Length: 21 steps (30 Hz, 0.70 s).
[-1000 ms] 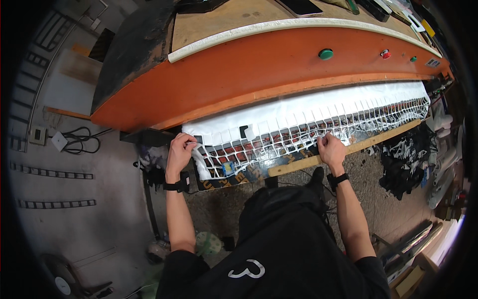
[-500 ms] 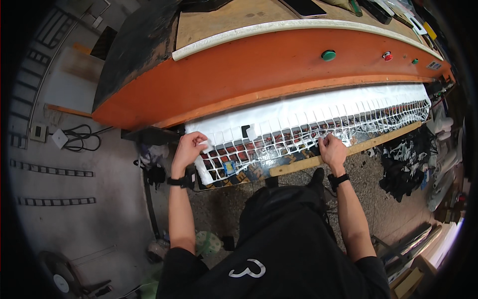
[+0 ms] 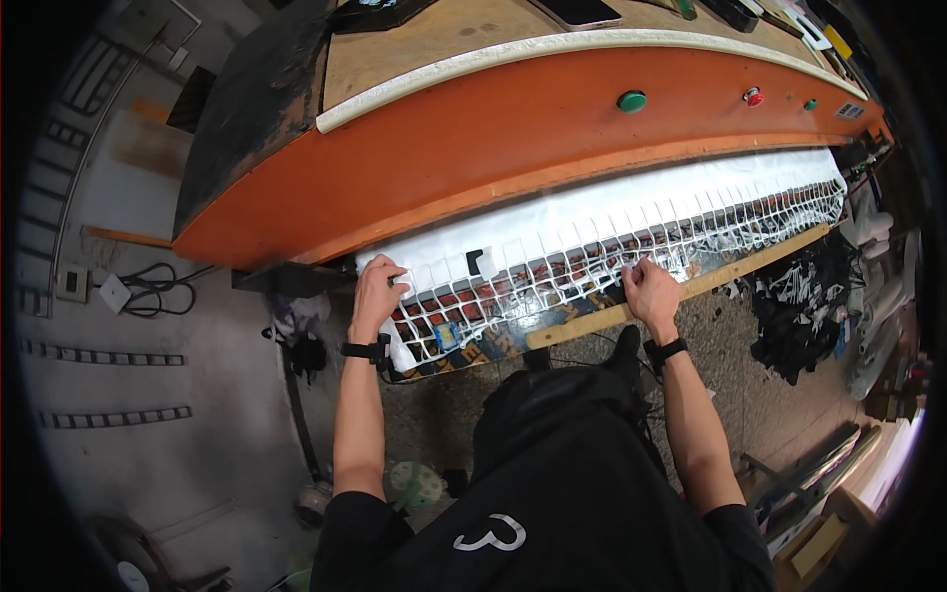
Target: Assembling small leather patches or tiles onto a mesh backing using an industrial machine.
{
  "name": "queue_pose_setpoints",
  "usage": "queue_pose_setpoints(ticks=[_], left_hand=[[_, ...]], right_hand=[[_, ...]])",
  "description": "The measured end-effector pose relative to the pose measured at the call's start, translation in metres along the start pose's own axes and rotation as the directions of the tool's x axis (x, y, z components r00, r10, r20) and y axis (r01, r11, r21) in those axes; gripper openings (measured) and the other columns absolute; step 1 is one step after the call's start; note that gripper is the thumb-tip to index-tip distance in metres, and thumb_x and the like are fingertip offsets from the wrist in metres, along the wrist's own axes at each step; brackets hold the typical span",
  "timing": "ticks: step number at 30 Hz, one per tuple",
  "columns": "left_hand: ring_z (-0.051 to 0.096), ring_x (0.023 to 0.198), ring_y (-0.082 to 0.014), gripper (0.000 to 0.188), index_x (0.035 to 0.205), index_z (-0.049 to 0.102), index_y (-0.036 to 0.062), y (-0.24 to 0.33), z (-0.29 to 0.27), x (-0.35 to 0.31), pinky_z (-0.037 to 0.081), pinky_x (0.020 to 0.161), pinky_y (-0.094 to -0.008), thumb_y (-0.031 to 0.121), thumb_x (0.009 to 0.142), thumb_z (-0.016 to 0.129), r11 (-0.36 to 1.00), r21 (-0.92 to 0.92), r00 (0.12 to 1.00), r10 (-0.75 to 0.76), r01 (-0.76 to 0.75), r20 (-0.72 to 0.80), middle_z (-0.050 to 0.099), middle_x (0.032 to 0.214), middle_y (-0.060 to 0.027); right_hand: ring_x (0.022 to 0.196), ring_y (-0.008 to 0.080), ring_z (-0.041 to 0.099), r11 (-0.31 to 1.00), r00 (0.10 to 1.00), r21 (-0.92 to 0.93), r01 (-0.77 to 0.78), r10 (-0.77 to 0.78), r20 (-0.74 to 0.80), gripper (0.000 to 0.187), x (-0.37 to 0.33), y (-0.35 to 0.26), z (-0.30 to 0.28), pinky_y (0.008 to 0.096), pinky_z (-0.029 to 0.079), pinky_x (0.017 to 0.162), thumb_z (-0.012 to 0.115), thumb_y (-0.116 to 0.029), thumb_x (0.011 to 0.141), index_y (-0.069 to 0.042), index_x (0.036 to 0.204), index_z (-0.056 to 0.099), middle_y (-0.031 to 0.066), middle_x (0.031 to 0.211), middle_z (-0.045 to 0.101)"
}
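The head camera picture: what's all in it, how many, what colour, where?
White cord net: one, white, centre
Smooth white sheet: one, white, partly under net
Big orange machine: one, orange, top
Round push buttons: three, two green, one red, machine front
Flat rectangular phone: one, dark, machine top
Long flat strip: one, tan, below net
Small blue object: one, blue, net's left end
Tangled scrap pile: one, mostly black, right
Looped cable: one, black, far left
Remaining clutter: uncounted, mixed, throughout
Short-sleeved shirt: one, black, bottom centre
Wristbands: two, black, wrists
Left hand: one, bare, net's left end
Right hand: one, bare, net's near edge
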<state>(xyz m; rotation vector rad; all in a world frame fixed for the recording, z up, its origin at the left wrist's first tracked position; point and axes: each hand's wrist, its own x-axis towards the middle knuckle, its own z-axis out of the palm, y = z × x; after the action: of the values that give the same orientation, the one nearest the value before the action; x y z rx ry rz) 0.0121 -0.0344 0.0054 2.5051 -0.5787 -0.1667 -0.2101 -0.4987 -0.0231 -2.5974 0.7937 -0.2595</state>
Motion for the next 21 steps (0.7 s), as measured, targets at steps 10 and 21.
queue_pose_setpoints(ticks=[10,21], left_hand=[[0.068,0.096,-0.0361,0.027,0.097,0.073,-0.0045,0.003,0.006,0.006,0.055,0.088,-0.0411,-0.007,0.073,0.084,0.998,-0.043,0.998,-0.055,0.055,-0.003,0.067,0.102,-0.0155],[0.064,0.092,-0.0327,0.025,0.092,0.064,-0.0029,-0.004,0.007,0.003,0.053,0.086,-0.0401,-0.009,0.074,0.080,0.996,-0.086,1.000,0.011,-0.010,0.010,0.061,0.095,-0.0141]], right_hand=[[0.073,0.0404,0.071,1.000,1.000,-0.015,0.003,-0.003,0.003,0.036,0.000,0.001,0.000,0.0496,0.056,0.067,0.075,-0.037,0.094,-0.006,0.077,0.067,0.0161,0.075,0.072],[0.072,0.0404,0.071,1.000,1.000,0.011,0.012,-0.012,-0.006,0.037,0.000,0.004,0.002,0.0502,0.056,0.066,0.075,-0.038,0.094,-0.006,0.077,0.066,0.0159,0.076,0.073]])
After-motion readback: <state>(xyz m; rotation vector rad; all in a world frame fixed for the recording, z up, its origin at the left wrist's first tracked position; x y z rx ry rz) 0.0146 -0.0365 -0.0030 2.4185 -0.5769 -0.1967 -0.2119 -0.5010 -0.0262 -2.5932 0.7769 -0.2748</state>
